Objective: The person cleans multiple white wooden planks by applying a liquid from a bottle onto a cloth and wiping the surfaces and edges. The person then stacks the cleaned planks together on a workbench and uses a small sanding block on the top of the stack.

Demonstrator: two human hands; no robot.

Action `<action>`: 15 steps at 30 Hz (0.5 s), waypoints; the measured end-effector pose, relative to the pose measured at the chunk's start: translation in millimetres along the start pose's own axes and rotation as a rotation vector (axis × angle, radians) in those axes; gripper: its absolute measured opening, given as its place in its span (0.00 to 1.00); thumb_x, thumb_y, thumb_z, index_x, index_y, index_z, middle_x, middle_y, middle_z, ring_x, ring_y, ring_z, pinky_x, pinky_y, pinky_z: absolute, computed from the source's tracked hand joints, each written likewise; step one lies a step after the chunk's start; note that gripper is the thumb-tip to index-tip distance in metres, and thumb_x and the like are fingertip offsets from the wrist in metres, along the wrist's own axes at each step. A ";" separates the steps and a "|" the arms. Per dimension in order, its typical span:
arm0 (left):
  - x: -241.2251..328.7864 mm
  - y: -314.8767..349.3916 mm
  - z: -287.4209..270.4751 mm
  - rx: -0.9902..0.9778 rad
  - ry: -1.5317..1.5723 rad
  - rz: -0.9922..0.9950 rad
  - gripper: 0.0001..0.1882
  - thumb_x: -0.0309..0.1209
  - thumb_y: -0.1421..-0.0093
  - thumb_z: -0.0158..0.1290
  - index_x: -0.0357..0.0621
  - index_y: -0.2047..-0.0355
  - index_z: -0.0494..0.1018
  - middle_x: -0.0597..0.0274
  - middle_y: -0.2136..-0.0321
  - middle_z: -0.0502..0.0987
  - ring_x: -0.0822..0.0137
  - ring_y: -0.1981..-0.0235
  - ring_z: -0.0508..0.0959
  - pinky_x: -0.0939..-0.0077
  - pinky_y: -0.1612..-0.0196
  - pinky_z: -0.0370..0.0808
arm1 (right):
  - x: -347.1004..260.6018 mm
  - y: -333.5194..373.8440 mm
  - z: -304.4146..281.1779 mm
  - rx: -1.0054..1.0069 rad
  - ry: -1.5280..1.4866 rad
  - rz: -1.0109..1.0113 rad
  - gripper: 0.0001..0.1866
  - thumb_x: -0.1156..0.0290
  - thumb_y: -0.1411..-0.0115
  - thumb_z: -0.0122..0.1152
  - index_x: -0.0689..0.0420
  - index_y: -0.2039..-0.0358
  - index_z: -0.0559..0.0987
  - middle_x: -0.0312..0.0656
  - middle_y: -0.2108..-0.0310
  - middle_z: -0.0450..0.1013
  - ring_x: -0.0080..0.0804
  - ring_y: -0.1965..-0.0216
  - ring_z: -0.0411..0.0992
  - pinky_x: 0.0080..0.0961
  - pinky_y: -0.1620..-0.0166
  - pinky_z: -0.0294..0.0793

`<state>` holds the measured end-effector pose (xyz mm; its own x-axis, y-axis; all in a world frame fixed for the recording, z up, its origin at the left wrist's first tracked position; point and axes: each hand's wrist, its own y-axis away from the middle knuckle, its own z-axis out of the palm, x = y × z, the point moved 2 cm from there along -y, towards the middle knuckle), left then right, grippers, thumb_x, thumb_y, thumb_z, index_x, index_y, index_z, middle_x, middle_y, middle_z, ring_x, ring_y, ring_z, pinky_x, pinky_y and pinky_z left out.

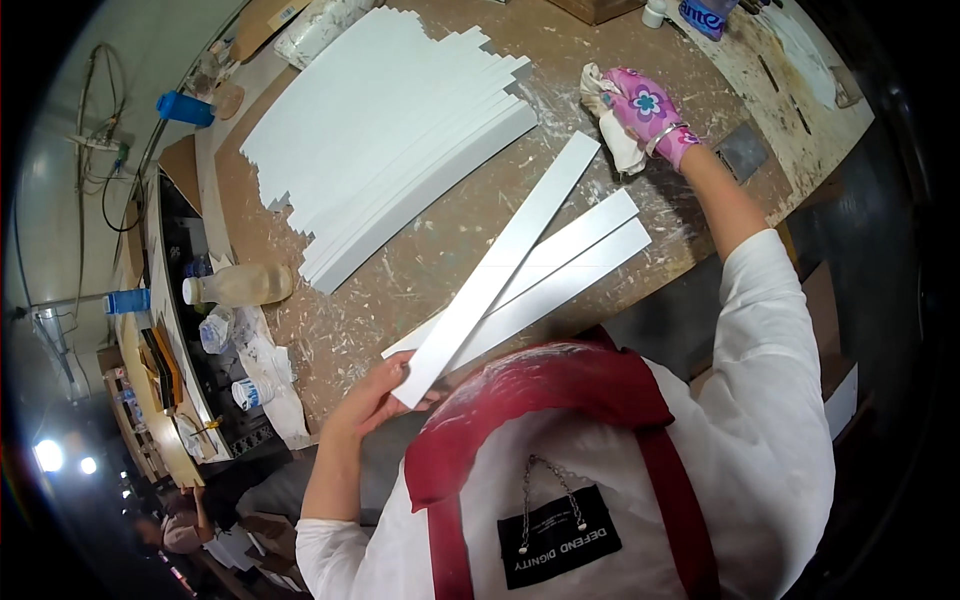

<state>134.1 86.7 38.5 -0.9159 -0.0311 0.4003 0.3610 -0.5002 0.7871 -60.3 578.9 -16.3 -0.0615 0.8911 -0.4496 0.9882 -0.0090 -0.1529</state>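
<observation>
My left hand [378,396] grips the near end of a long white strip [500,268], which slants away to the right over the workbench. Beneath it, two more white strips [575,268] lie side by side near the bench's front edge. At the right, my right hand [648,108], in a pink flowered glove, is closed on a crumpled off-white cloth [622,140] a short way beyond the strip's far end. A wide stack of white strips [390,130] with stepped, uneven ends covers the back left of the bench.
Along the left stand a cloudy plastic bottle [240,286], a blue cup [186,108] and a small white container [250,393]. A flat metal plate [741,152] rests right of my gloved hand. A blue-labelled bottle [706,16] is at the back right. Another person [188,525] shows at lower left.
</observation>
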 end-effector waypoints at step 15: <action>9.4 13.3 -21.3 0.486 0.040 0.583 0.22 0.25 0.41 0.55 0.43 0.47 0.65 0.65 0.61 0.74 0.72 0.65 0.77 0.87 0.66 0.75 | 33.9 -7.9 14.9 0.056 0.229 -0.125 0.18 0.60 0.36 0.43 0.58 0.54 0.74 0.49 0.58 0.75 0.46 0.56 0.73 0.38 0.53 0.72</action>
<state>126.5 61.3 42.7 -0.5556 -0.2097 0.8046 0.8167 0.0439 0.5754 -72.3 602.5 -43.4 -0.1432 0.9663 -0.2141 0.9652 0.0884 -0.2462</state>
